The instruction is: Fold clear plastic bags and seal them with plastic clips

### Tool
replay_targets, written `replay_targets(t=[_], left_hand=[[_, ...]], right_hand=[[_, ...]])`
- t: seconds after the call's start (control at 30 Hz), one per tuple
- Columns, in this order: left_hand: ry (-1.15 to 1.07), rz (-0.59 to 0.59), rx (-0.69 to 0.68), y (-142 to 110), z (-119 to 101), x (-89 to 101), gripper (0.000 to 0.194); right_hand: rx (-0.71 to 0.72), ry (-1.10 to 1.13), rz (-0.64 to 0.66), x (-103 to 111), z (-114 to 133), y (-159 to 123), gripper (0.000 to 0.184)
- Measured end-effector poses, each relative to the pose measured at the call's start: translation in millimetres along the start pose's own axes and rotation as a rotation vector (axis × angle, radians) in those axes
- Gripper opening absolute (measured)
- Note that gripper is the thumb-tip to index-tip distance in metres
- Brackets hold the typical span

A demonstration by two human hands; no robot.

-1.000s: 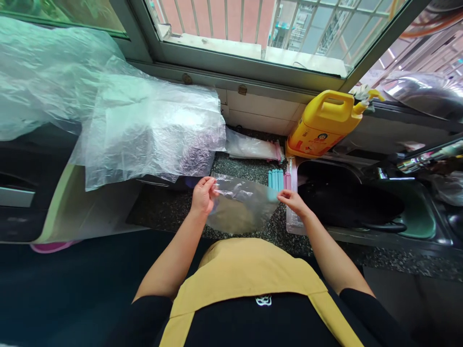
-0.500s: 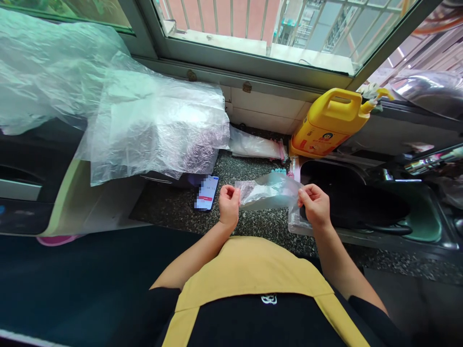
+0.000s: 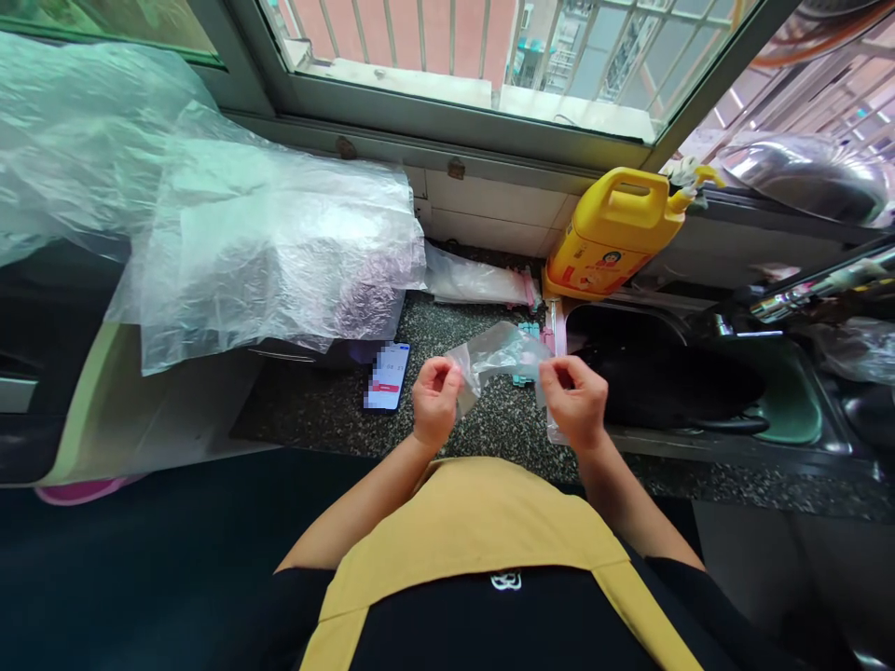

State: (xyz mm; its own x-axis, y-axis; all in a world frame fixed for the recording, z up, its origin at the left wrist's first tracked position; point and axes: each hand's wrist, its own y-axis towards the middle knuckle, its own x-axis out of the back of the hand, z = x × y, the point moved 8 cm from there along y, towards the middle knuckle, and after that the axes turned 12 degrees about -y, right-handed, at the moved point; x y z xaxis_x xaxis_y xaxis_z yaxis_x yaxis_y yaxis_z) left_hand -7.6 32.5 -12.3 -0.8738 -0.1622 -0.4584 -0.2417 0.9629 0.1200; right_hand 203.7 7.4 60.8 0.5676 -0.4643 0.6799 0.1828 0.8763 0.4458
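A small clear plastic bag [image 3: 500, 349] is stretched between my hands above the speckled counter [image 3: 503, 424]. Its left end is pinched between the thumb and fingers of my left hand [image 3: 437, 401]. At the other end, my right hand [image 3: 577, 403] grips it the same way. Teal clips [image 3: 528, 331] lie on the counter behind the bag, partly covered by it. Beneath my right hand a clear plastic piece [image 3: 555, 431] shows at the counter's edge by the sink. To the left of my left hand lies a phone [image 3: 389, 377] with its screen lit.
Large plastic sheeting [image 3: 280, 252] covers things on the left. A filled clear bag [image 3: 475, 278] with pink clips lies against the wall. A yellow jug with a pump [image 3: 605, 242] stands behind the sink [image 3: 804, 396], which holds a black pan [image 3: 678, 382].
My hands have come closer together, so the bag sags and folds more between them. The camera view has turned slightly to the right.
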Motion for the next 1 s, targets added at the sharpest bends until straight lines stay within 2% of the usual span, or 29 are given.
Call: replay_targets(t=[0.1,0.23,0.33,0.43,0.6,0.67,0.77,0.83,0.9,0.97,1.0], left_hand=[[-0.04,-0.13,-0.043,8.7,-0.5,26.7,0.024],[-0.111,-0.264,0.052,15.3,9.2,48.5,0.028],[-0.149,-0.303,0.103,16.4,11.0,50.9,0.035],[-0.176,-0.291,0.161,15.3,12.7,44.6,0.04],[-0.219,-0.261,0.271,12.3,30.9,37.3,0.037],[-0.148,-0.253,0.243,12.6,34.9,42.2,0.033],[0.122,-0.26,-0.007,15.4,14.5,50.5,0.025],[0.298,-0.161,-0.221,18.7,-8.6,35.9,0.026],[0.406,0.101,-0.338,24.0,-20.9,-0.8,0.028],[0.466,0.413,-0.323,27.7,-17.2,-44.5,0.025],[0.481,0.521,-0.29,29.3,-12.2,-62.2,0.025]], right_hand=[[-0.083,-0.05,-0.109,22.3,-25.3,12.2,0.016],[-0.193,-0.012,-0.124,33.6,-53.3,22.7,0.019],[-0.274,0.093,-0.112,32.9,-65.8,26.2,0.021],[-0.32,0.178,-0.106,30.4,-69.1,28.1,0.02],[-0.358,0.3,-0.063,22.9,-68.9,27.5,0.021],[-0.345,0.322,-0.064,24.4,-66.7,26.3,0.022],[-0.283,0.309,-0.054,32.1,-57.2,25.9,0.021],[-0.228,0.278,-0.033,39.0,-47.9,27.1,0.02],[-0.163,0.25,0.009,44.4,-37.5,29.6,0.02],[-0.105,0.23,0.055,48.7,-28.4,32.7,0.019],[-0.082,0.22,0.076,50.7,-24.7,34.2,0.019]])
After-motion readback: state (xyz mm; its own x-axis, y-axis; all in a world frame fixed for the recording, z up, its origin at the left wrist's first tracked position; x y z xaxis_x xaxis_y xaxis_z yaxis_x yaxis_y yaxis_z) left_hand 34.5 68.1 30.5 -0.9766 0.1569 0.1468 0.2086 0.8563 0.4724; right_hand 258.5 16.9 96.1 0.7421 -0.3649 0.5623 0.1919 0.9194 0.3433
